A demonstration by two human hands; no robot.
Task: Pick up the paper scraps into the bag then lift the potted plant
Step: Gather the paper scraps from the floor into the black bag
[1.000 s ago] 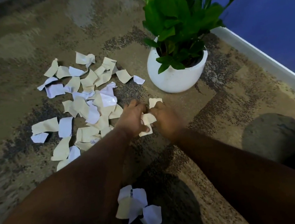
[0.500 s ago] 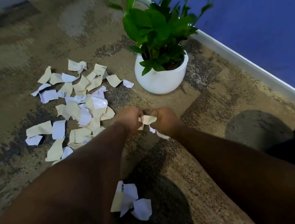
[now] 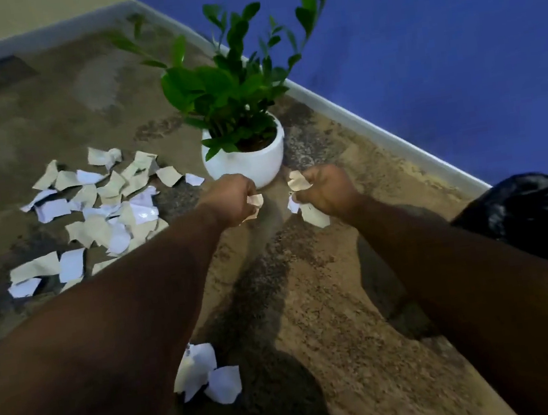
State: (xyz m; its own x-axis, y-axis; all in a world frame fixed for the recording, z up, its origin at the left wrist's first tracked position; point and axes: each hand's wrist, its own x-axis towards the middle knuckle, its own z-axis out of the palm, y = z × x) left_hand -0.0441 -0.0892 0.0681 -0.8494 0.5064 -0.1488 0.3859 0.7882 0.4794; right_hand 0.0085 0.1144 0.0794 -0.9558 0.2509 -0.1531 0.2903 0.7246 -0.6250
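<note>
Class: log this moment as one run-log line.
left hand: grips scraps | right hand: grips scraps | potted plant: on floor | bag: right

black bag blurred, cut by right edge, fingers hidden by curled fists

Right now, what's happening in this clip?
A person is clearing torn paper off a carpet. The left hand grips a few scraps, and the right hand grips more. Most of the paper scraps lie to the left. The potted plant stands untouched ahead, and a dark bag sits at right.
</note>
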